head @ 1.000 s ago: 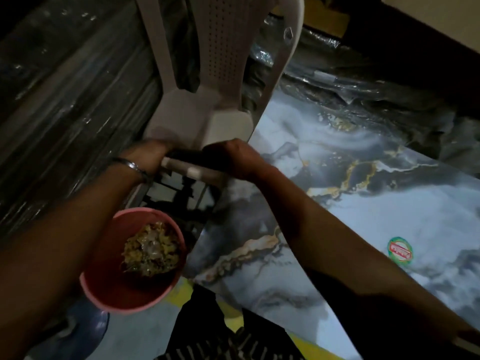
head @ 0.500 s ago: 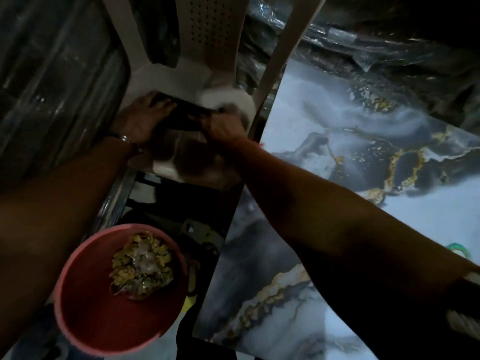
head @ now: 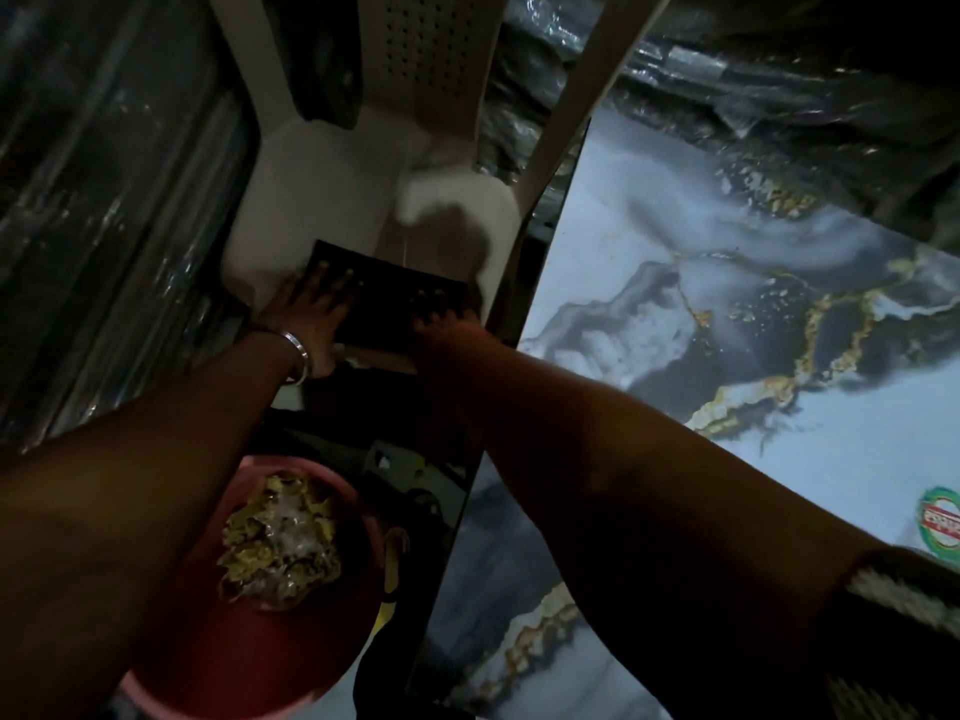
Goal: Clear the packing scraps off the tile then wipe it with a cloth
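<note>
Dim storage surroundings are noted, with plastic-wrapped stacks (head: 104,210) at left and behind. A white plastic chair (head: 415,96) stands beside a marble-patterned tile (head: 779,283) bearing a round sticker (head: 941,522). On the chair seat, a dark flat packing scrap (head: 387,298) is laid. The left hand (head: 306,319), with a bangle (head: 296,356) at the wrist, is rested on its left end with fingers straight and spread. The right hand (head: 441,319) is placed on its right end; its fingers appear flat, and no grip is evident. A pink basin (head: 208,688) holding a wet yellowish cloth (head: 283,543) is seen below the left forearm. The clearing step is judged near completion. The next move is judged to call for both hands to be lifted from the scrap and the cloth taken from the basin for wiping.
</note>
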